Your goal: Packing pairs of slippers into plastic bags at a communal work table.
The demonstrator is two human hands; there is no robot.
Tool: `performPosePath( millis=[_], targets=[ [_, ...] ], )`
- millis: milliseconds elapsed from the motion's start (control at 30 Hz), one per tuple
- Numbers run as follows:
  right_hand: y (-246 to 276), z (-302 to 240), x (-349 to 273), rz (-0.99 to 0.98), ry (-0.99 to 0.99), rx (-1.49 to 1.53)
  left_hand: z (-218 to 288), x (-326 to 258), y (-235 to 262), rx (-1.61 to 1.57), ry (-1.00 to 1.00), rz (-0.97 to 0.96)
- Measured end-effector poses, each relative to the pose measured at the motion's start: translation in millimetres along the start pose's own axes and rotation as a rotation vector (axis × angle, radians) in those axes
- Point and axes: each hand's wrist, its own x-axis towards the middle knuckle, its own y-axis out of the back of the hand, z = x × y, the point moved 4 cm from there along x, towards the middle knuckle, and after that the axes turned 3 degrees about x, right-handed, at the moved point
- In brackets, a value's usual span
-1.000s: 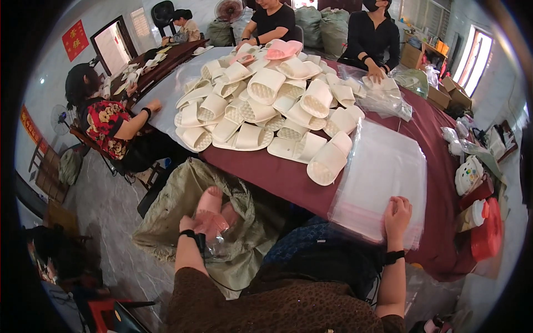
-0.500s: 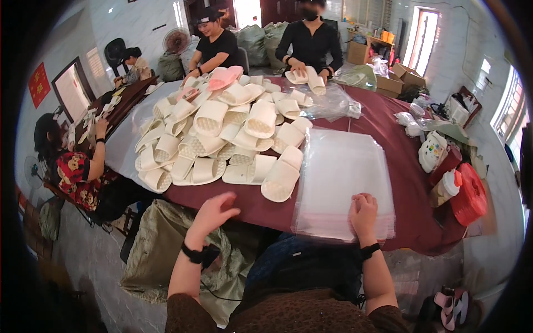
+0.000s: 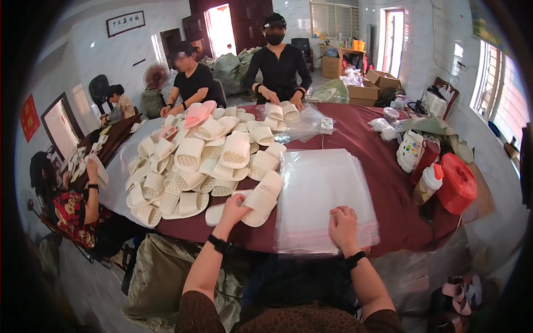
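A big heap of cream slippers [image 3: 189,154] covers the left and middle of the table. At its near edge my left hand [image 3: 235,211] has its fingers closed on the side of a cream slipper [image 3: 262,198], beside another slipper that it partly covers. To the right lies a flat stack of clear plastic bags [image 3: 316,183]. My right hand [image 3: 343,226] rests on the stack's near right part with curled fingers, pressed on the top bag; its fingertips are partly hidden. A pink slipper [image 3: 200,112] tops the far side of the heap.
The table has a dark red cloth [image 3: 383,194]. On its right stand a bottle with an orange cap [image 3: 428,186], a red roll [image 3: 458,183] and a white clog [image 3: 411,149]. Across the table a masked person [image 3: 279,69] handles slippers. A large sack [image 3: 161,283] hangs at the near left.
My left hand has moved from bare space to the near slippers and closed on one. My right hand stays on the bags. The whole view has shifted as my head turned.
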Motion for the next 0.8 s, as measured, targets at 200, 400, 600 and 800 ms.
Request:
performPosePath(
  millis=[200,400,600,800],
  targets=[
    [13,0,3,-0.008,-0.026,-0.017,46,-31,30,-0.759,0.164,0.031],
    [10,9,-1,-0.021,-0.051,-0.036,163,-36,17,-1.155,0.183,-0.112],
    [4,1,0,-0.022,-0.069,0.014,189,-9,-105,-1.225,0.078,-0.204],
    [8,36,-9,0.22,-0.488,0.398,214,-43,-148,-1.021,0.146,-0.525]
  ],
)
